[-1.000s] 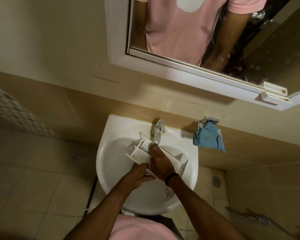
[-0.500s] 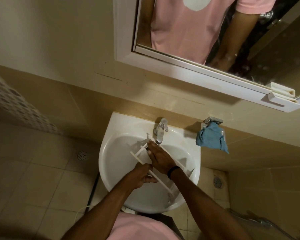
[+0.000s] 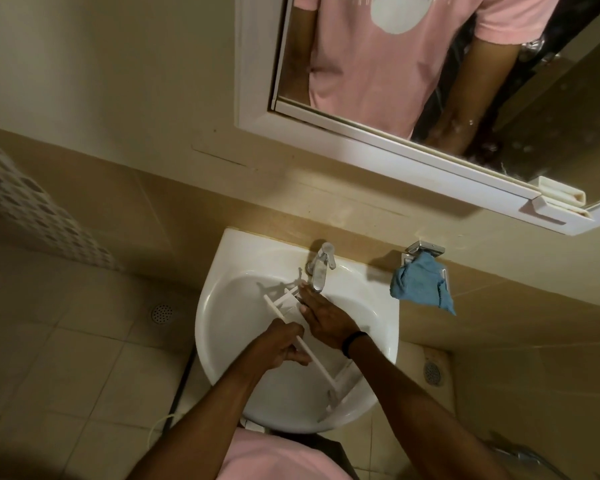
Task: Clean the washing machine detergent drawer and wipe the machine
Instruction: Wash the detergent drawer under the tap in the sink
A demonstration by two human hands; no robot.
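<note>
Head camera looks steeply down, near, onto the sink (image 3: pixel 222 258).

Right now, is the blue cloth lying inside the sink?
No, the blue cloth hangs from a wall holder to the right of the sink.

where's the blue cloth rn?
In the head view the blue cloth hangs from a metal wall holder just right of the sink, level with the tap; neither hand touches it.
</note>
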